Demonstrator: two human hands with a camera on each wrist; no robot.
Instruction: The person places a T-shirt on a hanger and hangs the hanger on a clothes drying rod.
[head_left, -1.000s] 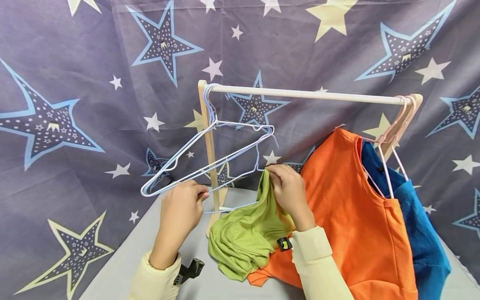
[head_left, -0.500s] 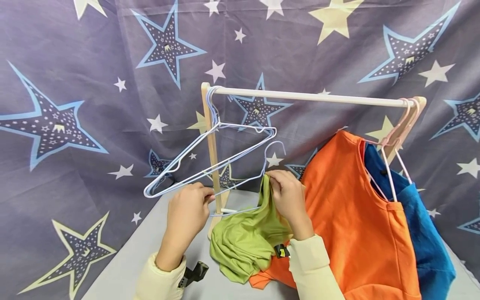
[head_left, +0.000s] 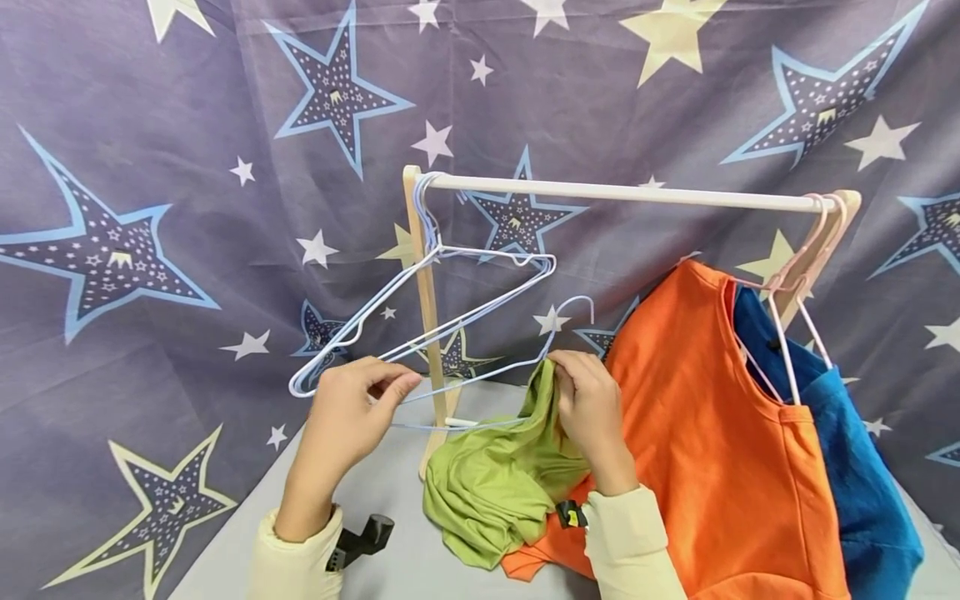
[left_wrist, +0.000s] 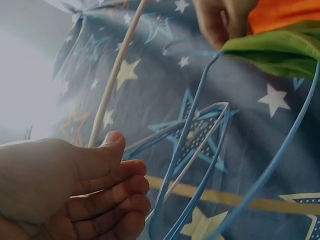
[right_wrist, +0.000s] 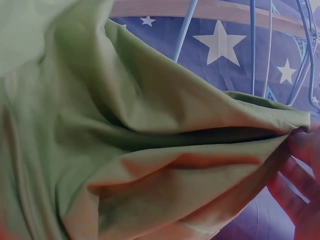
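My right hand (head_left: pixel 596 408) pinches the upper edge of a crumpled green garment (head_left: pixel 487 483) close to the neck of a light blue wire hanger (head_left: pixel 573 298). The hanger's hook rises above those fingers. Part of its lower frame runs behind the green cloth. My left hand (head_left: pixel 348 412) is beside the hanger's left end, thumb and fingers apart. In the left wrist view its fingers (left_wrist: pixel 127 195) are loosely bent with nothing between them, left of the hanger's blue wire (left_wrist: pixel 197 100). In the right wrist view the stretched green cloth (right_wrist: pixel 160 100) fills most of the picture.
A rack with a white rail (head_left: pixel 630 192) stands behind. Several blue and white hangers (head_left: pixel 397 279) hang at its left post. At the right end, an orange garment (head_left: pixel 712 417) and a blue garment (head_left: pixel 847 467) hang on pink hangers (head_left: pixel 806 242). A star-patterned curtain is behind.
My left hand has let go of the hanger's wire and moved left, its thumb and fingers parting. The hanger's hook has come up and tilted right, with my right hand still on the green garment.
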